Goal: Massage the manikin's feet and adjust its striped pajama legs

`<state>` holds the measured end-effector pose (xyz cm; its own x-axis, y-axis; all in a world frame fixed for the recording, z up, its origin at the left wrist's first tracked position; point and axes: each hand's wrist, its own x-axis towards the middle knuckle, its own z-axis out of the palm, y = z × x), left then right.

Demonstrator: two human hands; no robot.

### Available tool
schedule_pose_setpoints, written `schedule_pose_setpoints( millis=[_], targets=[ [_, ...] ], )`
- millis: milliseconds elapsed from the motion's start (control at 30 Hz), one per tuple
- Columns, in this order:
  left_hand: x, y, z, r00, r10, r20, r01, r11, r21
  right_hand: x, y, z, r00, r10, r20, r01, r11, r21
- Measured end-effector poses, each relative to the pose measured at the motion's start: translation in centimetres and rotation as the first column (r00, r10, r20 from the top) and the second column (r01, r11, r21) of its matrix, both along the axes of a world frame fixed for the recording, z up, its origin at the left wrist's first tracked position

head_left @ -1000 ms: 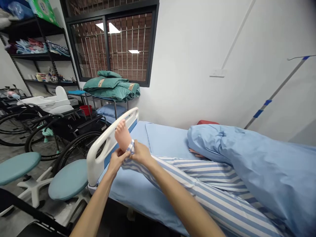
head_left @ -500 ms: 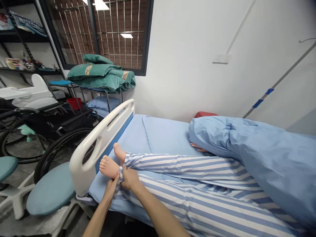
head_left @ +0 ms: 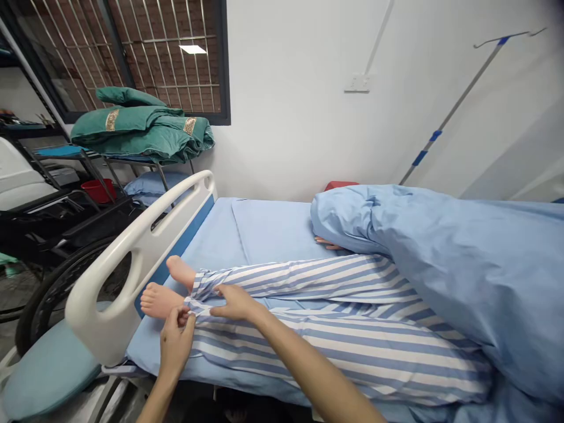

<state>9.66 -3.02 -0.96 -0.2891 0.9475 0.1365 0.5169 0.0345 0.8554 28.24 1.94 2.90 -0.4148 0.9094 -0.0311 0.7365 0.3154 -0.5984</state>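
Note:
Striped blue-and-white pajama trousers (head_left: 282,332) cover the legs of what looks like a care manikin lying on a bed. Its bare near foot (head_left: 161,301) and far foot (head_left: 180,271) point toward the footboard. My left hand (head_left: 176,341) is closed in a pinch on the trouser cuff at the near ankle. Just right of it, my right hand (head_left: 235,302) hovers over or lightly touches the near trouser leg, thumb and fingers apart, holding nothing. A light-blue quilt (head_left: 436,252) is folded over the upper body, and manikin fingertips (head_left: 328,243) peek out from under it.
The white footboard (head_left: 136,252) rises left of the feet. Beyond it stand a wheelchair (head_left: 88,258) and a teal stool (head_left: 53,370). Green folded bedding (head_left: 141,129) lies on a chair beneath the window. A drip pole (head_left: 458,108) leans by the wall.
My right hand has let go of the cuff area and moved right up the trouser leg, its fingers opening. My left hand has turned and now pinches the cuff. The view has shifted right.

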Motion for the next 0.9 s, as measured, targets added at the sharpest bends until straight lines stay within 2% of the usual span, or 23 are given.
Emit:
schedule_pose_setpoints(
  millis=[100,167,267,333,433,500,567,667,800,900],
  targets=[
    [4.1,2.7,2.0,0.973,-0.224,-0.049,0.227,0.971,0.069,6.4,0.1,0.4,0.999,0.001,0.047,0.005,0.992,-0.124],
    [6.8,5.0,2.3,0.931,-0.356,-0.079,0.361,0.929,0.075,10.4,0.1,-0.1,0.991,-0.024,0.134,0.050,0.981,-0.190],
    [9.4,8.6,0.8,0.822,-0.499,-0.274,0.518,0.856,-0.004,14.9,0.1,-1.6,0.970,0.007,0.242,0.057,0.966,-0.253],
    [9.8,10.6,-0.9,0.698,-0.535,-0.475,0.557,0.823,-0.108,16.8,0.3,-2.6,0.959,0.029,0.281,0.054,0.957,-0.283],
    [8.8,12.9,-3.1,0.492,-0.521,-0.698,0.515,0.820,-0.249,18.4,0.8,-4.1,0.949,0.064,0.308,0.046,0.940,-0.339],
    [7.7,14.0,-3.8,0.393,-0.520,-0.759,0.473,0.822,-0.318,18.9,1.2,-5.2,0.951,0.103,0.292,0.015,0.927,-0.374],
    [7.0,14.6,-3.7,0.347,-0.539,-0.768,0.447,0.815,-0.369,19.3,1.5,-6.5,0.968,0.103,0.230,-0.005,0.920,-0.392],
    [6.8,15.0,-2.7,0.309,-0.568,-0.762,0.420,0.801,-0.427,19.7,1.9,-8.0,0.996,0.029,0.090,0.012,0.905,-0.426],
    [7.4,15.1,-1.8,0.211,-0.577,-0.789,0.311,0.805,-0.505,20.2,2.3,-9.0,1.000,0.006,-0.015,-0.013,0.820,-0.572],
    [7.8,15.6,-1.0,0.140,-0.594,-0.792,0.212,0.799,-0.562,20.1,2.6,-9.6,0.999,0.033,-0.035,-0.047,0.786,-0.616]
  ],
)
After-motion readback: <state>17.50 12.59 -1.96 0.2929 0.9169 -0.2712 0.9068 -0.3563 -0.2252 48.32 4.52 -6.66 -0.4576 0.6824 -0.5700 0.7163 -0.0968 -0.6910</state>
